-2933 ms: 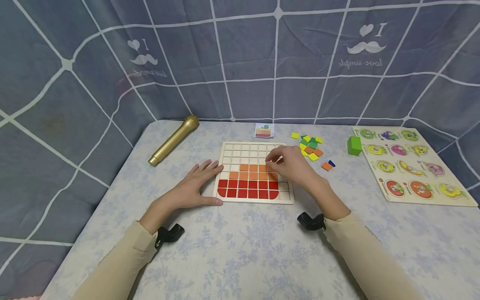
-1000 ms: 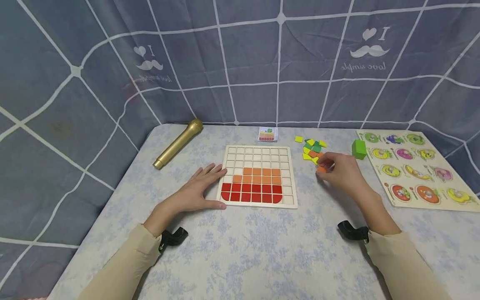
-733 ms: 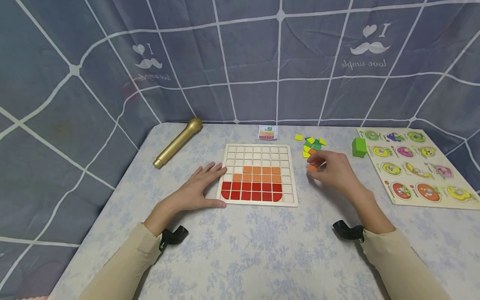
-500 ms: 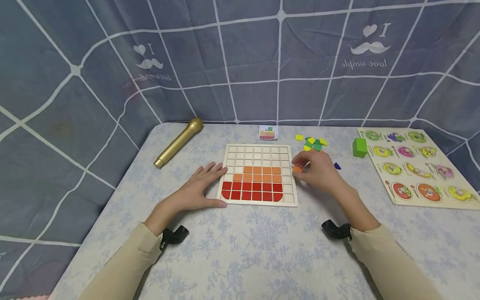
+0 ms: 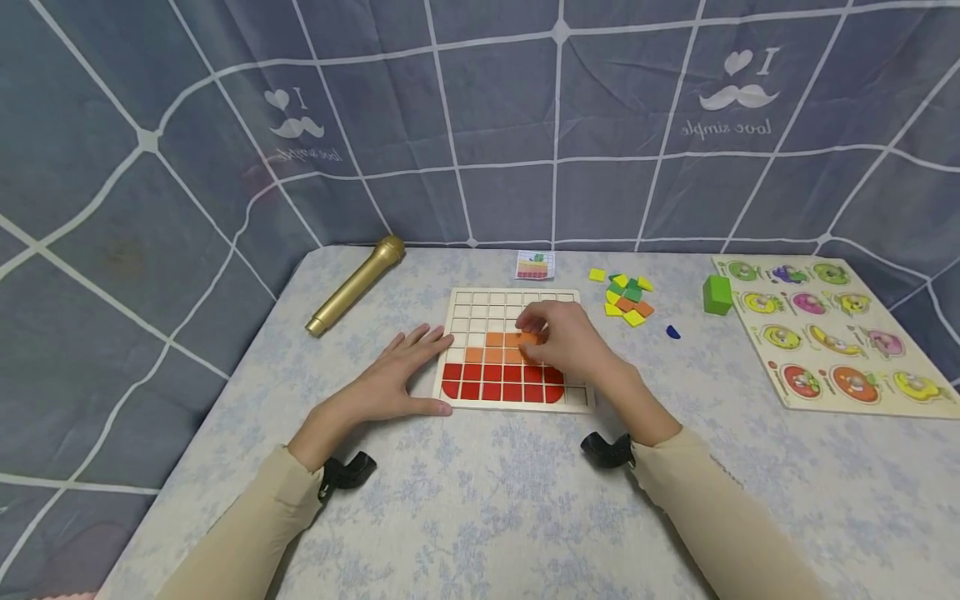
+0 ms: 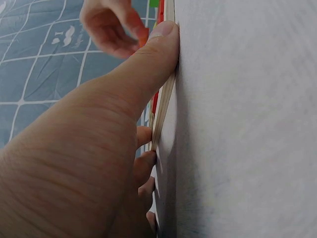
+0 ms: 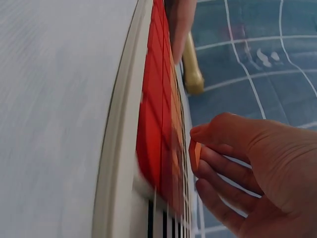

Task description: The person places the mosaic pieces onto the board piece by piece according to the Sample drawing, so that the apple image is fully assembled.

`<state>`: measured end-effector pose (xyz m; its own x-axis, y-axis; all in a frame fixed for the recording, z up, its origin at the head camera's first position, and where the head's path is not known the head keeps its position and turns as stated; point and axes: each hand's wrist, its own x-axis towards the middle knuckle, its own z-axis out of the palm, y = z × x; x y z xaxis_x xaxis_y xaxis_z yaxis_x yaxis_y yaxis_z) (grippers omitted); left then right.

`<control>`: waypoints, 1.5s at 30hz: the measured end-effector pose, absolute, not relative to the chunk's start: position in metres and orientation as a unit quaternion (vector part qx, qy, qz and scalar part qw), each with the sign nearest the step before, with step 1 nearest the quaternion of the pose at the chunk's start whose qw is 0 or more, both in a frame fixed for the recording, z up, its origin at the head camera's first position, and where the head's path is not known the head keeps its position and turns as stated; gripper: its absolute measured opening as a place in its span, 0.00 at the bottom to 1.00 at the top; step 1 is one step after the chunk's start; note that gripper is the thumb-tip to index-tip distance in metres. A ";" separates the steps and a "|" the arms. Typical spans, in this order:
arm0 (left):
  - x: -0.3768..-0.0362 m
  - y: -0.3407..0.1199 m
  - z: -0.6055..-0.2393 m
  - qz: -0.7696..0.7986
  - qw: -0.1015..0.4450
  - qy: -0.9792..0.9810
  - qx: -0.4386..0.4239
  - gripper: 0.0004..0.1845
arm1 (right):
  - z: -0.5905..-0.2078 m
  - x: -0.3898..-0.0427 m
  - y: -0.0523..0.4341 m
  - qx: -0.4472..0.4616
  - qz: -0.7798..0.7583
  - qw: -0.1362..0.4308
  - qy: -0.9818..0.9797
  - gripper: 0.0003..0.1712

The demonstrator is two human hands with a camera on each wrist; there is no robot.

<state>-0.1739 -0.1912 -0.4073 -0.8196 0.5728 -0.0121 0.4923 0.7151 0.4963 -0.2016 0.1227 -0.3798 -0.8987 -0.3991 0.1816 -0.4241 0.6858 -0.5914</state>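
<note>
A wooden grid board (image 5: 497, 312) lies on the table, with two rows of red tiles (image 5: 501, 382) along its near side and orange tiles (image 5: 493, 354) above them. My left hand (image 5: 386, 379) rests against the board's left side, fingers spread at the edge and thumb by the near corner. Over the right part of the orange rows, my right hand (image 5: 567, 337) pinches a small orange tile (image 7: 195, 154) between thumb and fingers. In the right wrist view that tile is tilted and held clear of the board. The hand hides some of the grid squares.
Loose yellow, green and orange tiles (image 5: 628, 297) lie right of the board, with a dark blue piece (image 5: 673, 332) nearby. A picture card (image 5: 535, 265) sits behind it. A gold microphone (image 5: 356, 285) is at left; a green block (image 5: 717, 295) and fruit puzzle board (image 5: 832, 333) at right.
My right hand went from the board to the orange tile by the blue piece, picked it up and carried it left over the grid. The left hand stays at the board's edge.
</note>
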 end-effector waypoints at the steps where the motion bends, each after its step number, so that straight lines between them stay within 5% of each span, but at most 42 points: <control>1: -0.174 -0.192 -0.407 0.243 0.082 0.922 0.289 0.59 | -0.379 -0.203 0.117 0.228 0.329 0.015 -0.916 0.13; 30: -0.174 -0.194 -0.405 0.252 0.090 0.920 0.288 0.58 | -0.391 -0.219 0.051 0.250 0.339 0.031 -0.907 0.03; 45: -0.173 -0.193 -0.405 0.249 0.083 0.921 0.289 0.58 | -0.390 -0.213 0.080 0.249 0.353 0.040 -0.901 0.12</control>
<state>-0.1733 -0.1928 -0.4047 -0.8192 0.5734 -0.0088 0.4907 0.7088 0.5067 -0.2133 0.0797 -0.3896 -0.8730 -0.4197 0.2483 -0.4766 0.6268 -0.6164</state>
